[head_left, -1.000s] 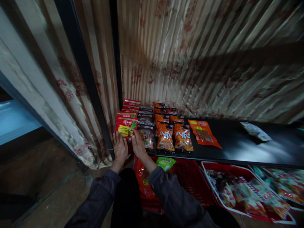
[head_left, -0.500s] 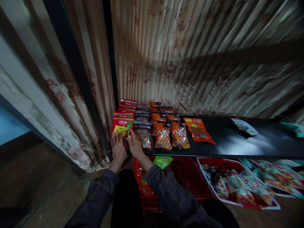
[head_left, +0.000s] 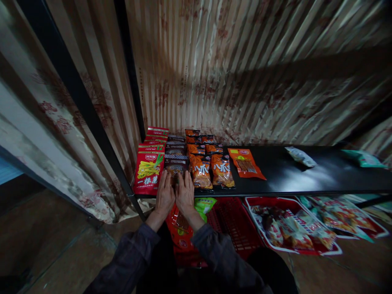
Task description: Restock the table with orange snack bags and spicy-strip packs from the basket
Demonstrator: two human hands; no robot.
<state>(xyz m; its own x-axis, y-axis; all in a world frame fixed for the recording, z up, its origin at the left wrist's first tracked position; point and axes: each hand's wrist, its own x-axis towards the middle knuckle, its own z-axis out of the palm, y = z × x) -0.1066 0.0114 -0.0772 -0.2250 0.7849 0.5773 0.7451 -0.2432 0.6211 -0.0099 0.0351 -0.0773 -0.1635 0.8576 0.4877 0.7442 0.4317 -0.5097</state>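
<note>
My left hand (head_left: 165,197) and my right hand (head_left: 185,196) lie side by side, fingers extended, on the lower part of the front dark brown snack packet (head_left: 177,162). Neither hand grips anything; the fingers hide much of the packet's print. Left of them, the front red packet (head_left: 149,168) lies fully visible at the head of a row of red packets. On the right are two rows of orange packets, with a front orange packet (head_left: 201,173) close to my right hand. Behind the front brown packet, more brown ones overlap in a row.
The black shelf (head_left: 275,179) also bears a flat orange packet (head_left: 246,164), a pale packet (head_left: 300,157) and a green packet (head_left: 364,158). Below are red baskets, one white-rimmed (head_left: 326,252) with snack bags. A black post (head_left: 131,73) and curtains stand left and behind.
Both hands have moved right, from the front red packet to the front brown packet. The red packet's lower half is now uncovered. The view has shifted slightly.
</note>
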